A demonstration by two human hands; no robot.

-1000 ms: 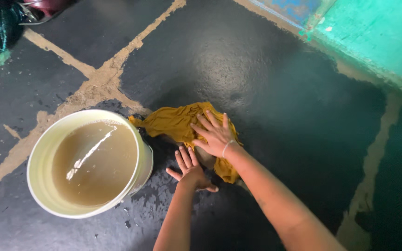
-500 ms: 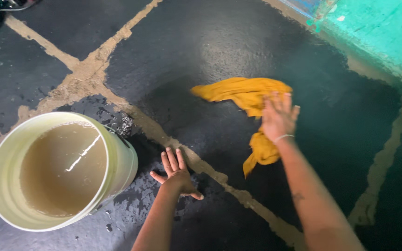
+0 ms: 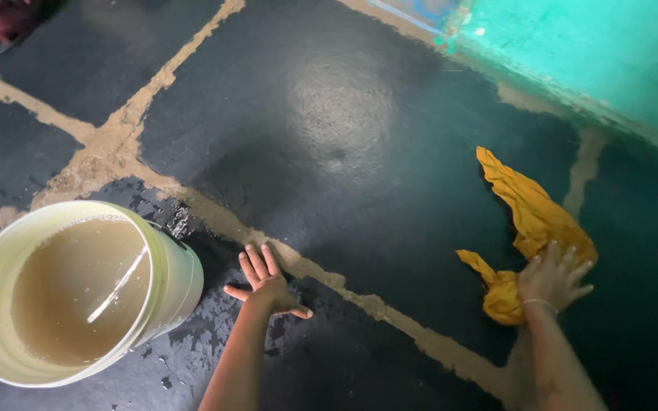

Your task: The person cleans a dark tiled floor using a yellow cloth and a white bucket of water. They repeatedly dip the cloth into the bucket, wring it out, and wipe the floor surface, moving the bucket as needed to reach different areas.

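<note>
Head view: right hand lies flat, fingers spread, pressing on a yellow cloth spread over the wet dark floor at the right, near the green wall. Left hand rests palm-down, fingers splayed, on the floor beside a tan mortar joint. Just left of that hand stands a cream bucket holding murky brown water, well apart from the cloth.
</note>
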